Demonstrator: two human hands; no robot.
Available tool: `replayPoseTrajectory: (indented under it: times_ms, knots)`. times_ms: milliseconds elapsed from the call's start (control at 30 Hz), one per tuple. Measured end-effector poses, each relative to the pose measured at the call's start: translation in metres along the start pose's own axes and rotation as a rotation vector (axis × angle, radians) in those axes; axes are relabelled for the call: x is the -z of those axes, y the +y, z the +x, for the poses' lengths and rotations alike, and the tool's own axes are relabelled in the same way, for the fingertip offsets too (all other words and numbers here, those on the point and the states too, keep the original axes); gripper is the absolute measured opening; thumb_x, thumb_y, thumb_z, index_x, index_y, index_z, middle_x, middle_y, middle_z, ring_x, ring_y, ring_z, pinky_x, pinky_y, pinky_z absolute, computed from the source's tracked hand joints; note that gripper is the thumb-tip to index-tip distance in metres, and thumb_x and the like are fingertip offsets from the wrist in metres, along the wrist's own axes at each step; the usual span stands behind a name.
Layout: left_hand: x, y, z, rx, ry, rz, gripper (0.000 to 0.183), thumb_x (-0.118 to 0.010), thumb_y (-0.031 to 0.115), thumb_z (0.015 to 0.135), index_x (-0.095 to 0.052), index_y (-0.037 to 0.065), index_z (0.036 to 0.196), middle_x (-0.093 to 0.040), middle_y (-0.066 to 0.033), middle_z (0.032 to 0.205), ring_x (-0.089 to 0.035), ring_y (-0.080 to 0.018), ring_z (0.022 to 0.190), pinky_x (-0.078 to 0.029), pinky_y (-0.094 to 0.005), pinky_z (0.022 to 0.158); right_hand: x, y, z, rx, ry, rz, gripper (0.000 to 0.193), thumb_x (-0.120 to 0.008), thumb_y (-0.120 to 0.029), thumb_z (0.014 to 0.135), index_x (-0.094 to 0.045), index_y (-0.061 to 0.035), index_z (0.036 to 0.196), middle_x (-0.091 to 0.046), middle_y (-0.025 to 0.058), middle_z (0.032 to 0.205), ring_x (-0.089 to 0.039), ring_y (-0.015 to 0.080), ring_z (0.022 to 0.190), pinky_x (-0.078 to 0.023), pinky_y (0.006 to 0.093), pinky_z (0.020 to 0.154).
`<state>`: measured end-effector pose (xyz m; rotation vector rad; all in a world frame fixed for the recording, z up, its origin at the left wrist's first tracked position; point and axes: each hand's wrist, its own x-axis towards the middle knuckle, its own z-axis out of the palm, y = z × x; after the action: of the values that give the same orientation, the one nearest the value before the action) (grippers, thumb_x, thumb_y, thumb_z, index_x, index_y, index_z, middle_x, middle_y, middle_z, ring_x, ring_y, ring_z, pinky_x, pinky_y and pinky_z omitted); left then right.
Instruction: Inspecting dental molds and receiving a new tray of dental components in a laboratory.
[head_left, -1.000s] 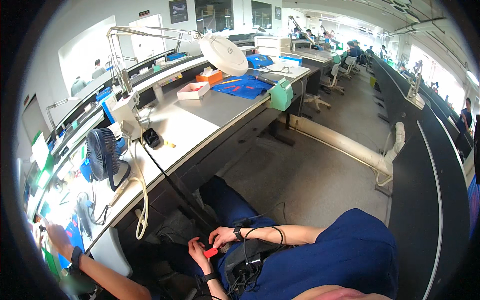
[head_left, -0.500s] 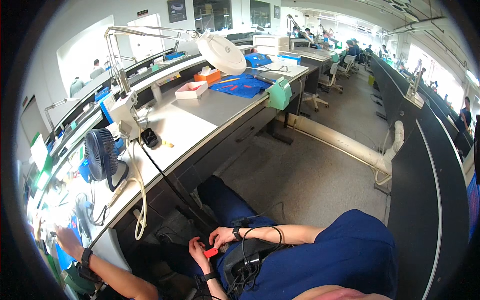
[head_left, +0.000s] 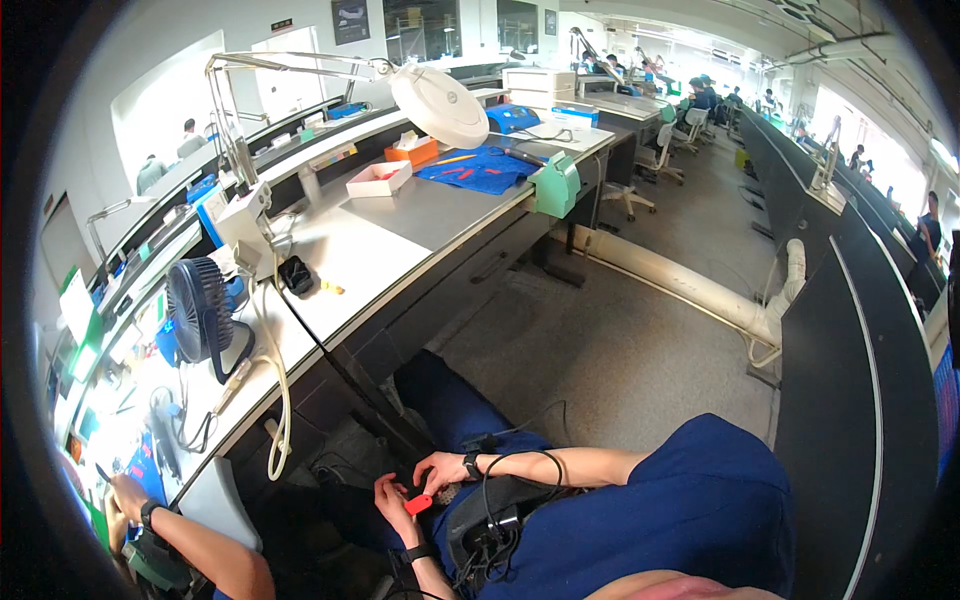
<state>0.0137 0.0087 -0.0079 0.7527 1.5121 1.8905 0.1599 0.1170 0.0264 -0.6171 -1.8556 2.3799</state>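
In my lap, to the left of my blue shirt (head_left: 650, 500), my left hand (head_left: 390, 503) holds a small flat red tag-like piece (head_left: 417, 505) with a rounded end. My right hand (head_left: 437, 470) comes in from the right and curls toward the same piece, its fingertips closed at the piece's upper edge. Both wrists wear black bands. A black pouch-like device (head_left: 480, 520) with bundled cables rests against my body beside the hands.
The bench (head_left: 330, 290) runs along the left, carrying a fan (head_left: 198, 310), a lamp (head_left: 438, 107), a white box (head_left: 379, 179), an orange box (head_left: 412, 150) and red pieces on blue cloth (head_left: 475, 170). At lower left, a co-worker's hand (head_left: 128, 495) works close by. A pipe (head_left: 680, 290) crosses the floor.
The co-worker's arm at lower left has drawn further left and down. My own hands keep nearly the same pose around the red piece, and the view has shifted slightly.
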Motion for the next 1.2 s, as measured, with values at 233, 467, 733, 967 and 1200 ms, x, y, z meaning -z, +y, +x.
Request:
replayPoseTrajectory:
  times_ms: [233,467,733,967,1200]
  knots:
    - [-0.0011,-0.0003,0.0002,0.027,0.006,0.03,0.021,-0.042,0.013,0.097,-0.06,0.004,0.094,-0.051,-0.0008,0.06,-0.035,-0.003,0.044,-0.025,-0.0203,0.042,0.0024,0.0019,0.0002,-0.034,0.0,-0.048,0.034,-0.078,-0.012,0.074,-0.062,-0.004,0.103,-0.068,0.0043,0.077,-0.06,0.0085,0.067,-0.044,0.0218,0.057]
    - [-0.0016,0.0013,-0.0019,0.075,0.002,0.038,0.02,-0.043,0.013,0.096,-0.061,0.004,0.094,-0.05,-0.0005,0.06,-0.036,-0.0034,0.045,-0.026,-0.0207,0.043,0.0021,0.0009,-0.0014,-0.035,-0.017,-0.095,0.03,-0.077,-0.011,0.074,-0.063,-0.0033,0.1,-0.068,0.0047,0.078,-0.061,0.0092,0.068,-0.046,0.0224,0.06]
    - [-0.0014,-0.0003,-0.0005,0.035,-0.011,0.033,0.022,-0.041,0.014,0.097,-0.06,0.004,0.094,-0.051,-0.0013,0.061,-0.036,-0.0042,0.045,-0.026,-0.0214,0.043,0.0,0.0003,-0.0031,-0.003,-0.04,-0.137,0.029,-0.079,-0.01,0.071,-0.065,-0.002,0.095,-0.066,0.0045,0.072,-0.061,0.0093,0.061,-0.047,0.0225,0.052]
    - [-0.0031,0.0013,0.0006,0.061,0.017,0.034,0.022,-0.04,0.014,0.097,-0.06,0.004,0.093,-0.051,-0.0017,0.06,-0.037,-0.0045,0.045,-0.026,-0.0214,0.043,-0.0013,-0.0009,-0.0053,-0.029,-0.03,-0.075,0.026,-0.077,-0.009,0.073,-0.064,-0.0017,0.095,-0.067,0.0054,0.073,-0.063,0.0103,0.062,-0.049,0.0231,0.054]
    - [-0.0014,0.0032,0.0009,0.026,0.014,0.03,0.022,-0.041,0.013,0.097,-0.06,0.004,0.093,-0.051,-0.0015,0.061,-0.038,-0.0048,0.046,-0.028,-0.0211,0.043,-0.0014,-0.0015,-0.0033,-0.05,-0.014,0.031,0.026,-0.075,-0.004,0.074,-0.063,-0.0004,0.097,-0.068,0.0071,0.075,-0.064,0.0111,0.064,-0.05,0.0238,0.055]
